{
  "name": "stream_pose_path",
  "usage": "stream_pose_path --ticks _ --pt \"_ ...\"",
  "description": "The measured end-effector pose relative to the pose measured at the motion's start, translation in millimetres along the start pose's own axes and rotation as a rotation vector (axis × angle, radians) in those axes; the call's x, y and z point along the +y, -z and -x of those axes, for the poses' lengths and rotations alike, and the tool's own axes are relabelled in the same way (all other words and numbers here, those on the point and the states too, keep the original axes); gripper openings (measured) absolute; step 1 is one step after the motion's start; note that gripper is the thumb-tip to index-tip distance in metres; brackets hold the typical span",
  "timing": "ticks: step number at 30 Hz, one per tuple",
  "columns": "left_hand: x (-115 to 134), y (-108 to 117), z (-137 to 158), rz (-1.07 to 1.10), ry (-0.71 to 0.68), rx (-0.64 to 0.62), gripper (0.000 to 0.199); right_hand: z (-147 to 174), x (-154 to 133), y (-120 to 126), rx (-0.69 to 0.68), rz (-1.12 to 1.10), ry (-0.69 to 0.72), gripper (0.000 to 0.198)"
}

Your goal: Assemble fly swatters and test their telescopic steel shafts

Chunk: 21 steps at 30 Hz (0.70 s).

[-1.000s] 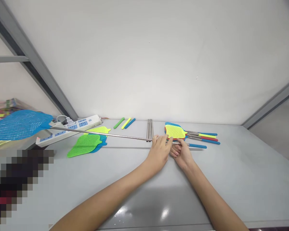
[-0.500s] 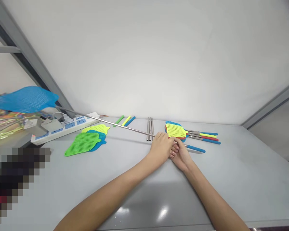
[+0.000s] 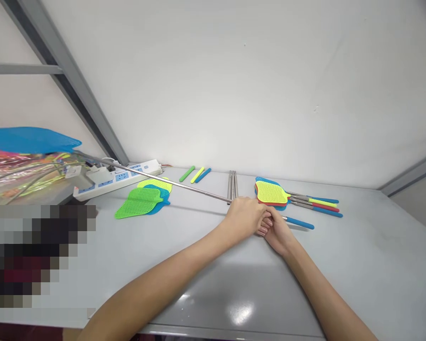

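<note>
Both my hands grip the metal rod of a long blue fly swatter [image 3: 170,182]. My left hand [image 3: 246,215] is closed round the rod, and my right hand [image 3: 277,232] is closed on it just beside, the two touching. The blue swatter head reaches far out to the left edge, and the blue grip sticks out past my right hand. Behind my hands lies a stack of fly swatters [image 3: 271,193] with a yellow one on top, their coloured grips pointing right. Several bare metal rods [image 3: 232,184] lie left of that stack.
Loose swatter heads [image 3: 138,202], green, blue and yellow, overlap on the left of the grey table [image 3: 199,246]. Three loose grips [image 3: 198,174] lie near the wall. A white power strip [image 3: 122,177] with plugs and plastic-wrapped goods [image 3: 24,175] are further left. A pixelated dark patch covers the lower left.
The view has shifted, so the table's things appear further right. Both hands keep their hold on the fly swatter, whose head sits further past the left edge and looks more edge-on.
</note>
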<state>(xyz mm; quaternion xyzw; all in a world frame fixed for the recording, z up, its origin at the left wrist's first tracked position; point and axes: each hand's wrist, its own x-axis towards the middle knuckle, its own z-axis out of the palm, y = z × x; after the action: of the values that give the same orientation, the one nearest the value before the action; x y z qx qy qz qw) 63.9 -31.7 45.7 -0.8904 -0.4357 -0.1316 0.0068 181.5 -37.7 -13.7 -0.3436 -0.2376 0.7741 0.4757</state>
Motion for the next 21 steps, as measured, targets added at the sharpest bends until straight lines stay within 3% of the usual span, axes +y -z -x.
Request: stream_pose_path --ticks 14,21 --pt "-15 1 7 -0.01 -0.063 0.113 0.032 5 -7 -7 -0.08 0.119 0.063 0.038" --pt "-20 0 11 -0.037 0.032 0.161 0.04 7 -10 -11 -0.085 0.18 0.112 0.039"
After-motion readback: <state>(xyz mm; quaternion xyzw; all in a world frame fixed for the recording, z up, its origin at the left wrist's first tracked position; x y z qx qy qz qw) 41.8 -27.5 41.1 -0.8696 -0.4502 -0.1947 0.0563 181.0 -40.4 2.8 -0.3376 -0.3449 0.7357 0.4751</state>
